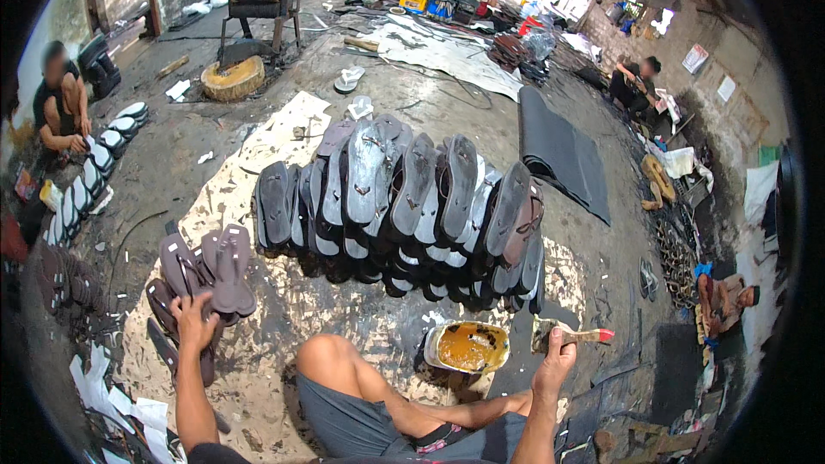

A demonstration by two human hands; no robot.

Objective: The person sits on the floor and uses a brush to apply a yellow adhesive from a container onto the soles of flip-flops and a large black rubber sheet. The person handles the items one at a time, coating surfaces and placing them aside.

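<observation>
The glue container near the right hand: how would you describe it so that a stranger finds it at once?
Start at the big stack of grey and black sandal soles on the floor. Just before its right end, beside the person's bare knee, lies a white tub. Only it holds glossy amber liquid, left of the right hand.

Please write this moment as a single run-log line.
left hand: gripping brown sandal sole from small pile | right hand: holding glue brush | glue tub: open, between knee and brush
</observation>
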